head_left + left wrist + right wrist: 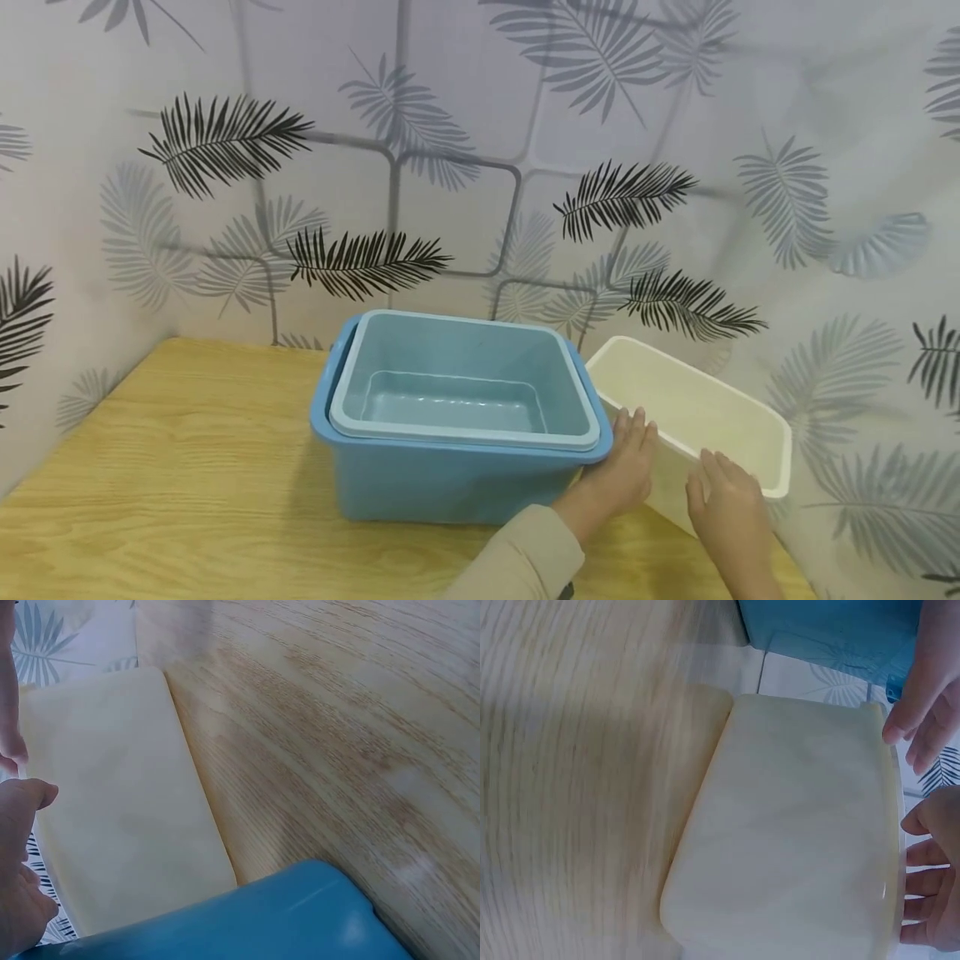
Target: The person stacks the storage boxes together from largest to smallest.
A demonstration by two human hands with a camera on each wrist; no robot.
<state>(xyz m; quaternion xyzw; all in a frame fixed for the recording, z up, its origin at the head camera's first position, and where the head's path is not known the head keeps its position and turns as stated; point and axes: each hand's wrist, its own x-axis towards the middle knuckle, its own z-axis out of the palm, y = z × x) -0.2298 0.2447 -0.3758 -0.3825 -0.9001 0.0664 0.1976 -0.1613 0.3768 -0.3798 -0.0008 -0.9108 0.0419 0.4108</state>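
A cream plastic bin (697,408) stands at the right of the table, its open top upward. My left hand (628,462) is at its near long rim, close to the blue tub's corner, with fingers extended over the edge. Farther right along that rim, my right hand (729,504) lays its fingers at the edge. The left wrist view shows the bin's outer wall (124,802) and the left thumb beside it. Seen from the right wrist, the right hand (936,870) has its fingertips right at the rim.
Left of the cream bin stands a blue tub (450,483) with handles, and a paler blue bin (457,350) nests inside it. Both rest on a wood-grain table (187,467). A leaf-patterned wall covering (465,225) rises behind and along the right side.
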